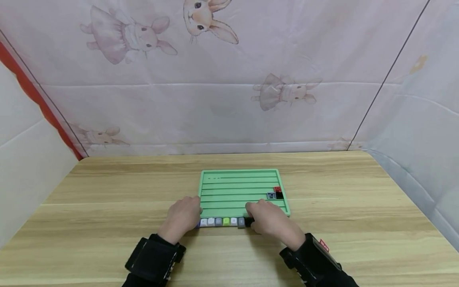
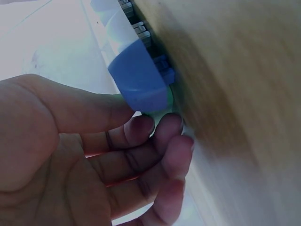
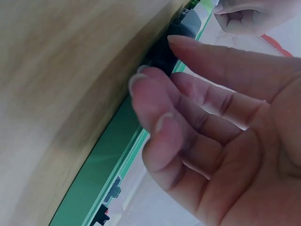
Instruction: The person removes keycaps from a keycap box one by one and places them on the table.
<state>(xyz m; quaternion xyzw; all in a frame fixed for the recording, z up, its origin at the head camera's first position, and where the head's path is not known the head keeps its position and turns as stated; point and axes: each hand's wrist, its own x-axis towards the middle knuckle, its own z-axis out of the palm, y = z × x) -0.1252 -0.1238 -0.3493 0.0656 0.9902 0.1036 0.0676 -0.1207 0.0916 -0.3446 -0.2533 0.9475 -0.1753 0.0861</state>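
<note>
A row of keycaps runs along the near edge of a green ridged tray; white, grey and yellow-green caps show between my hands. At its left end my left hand has thumb and curled fingers at a blue keycap, whose stem faces the table. My right hand pinches a black keycap at the other end, beside a grey keycap. The right fingers partly hide the black cap.
On the tray's right side lie a red keycap, a blue-grey keycap and another black keycap. The wooden table extends around the tray. Behind it hangs a rabbit-printed curtain.
</note>
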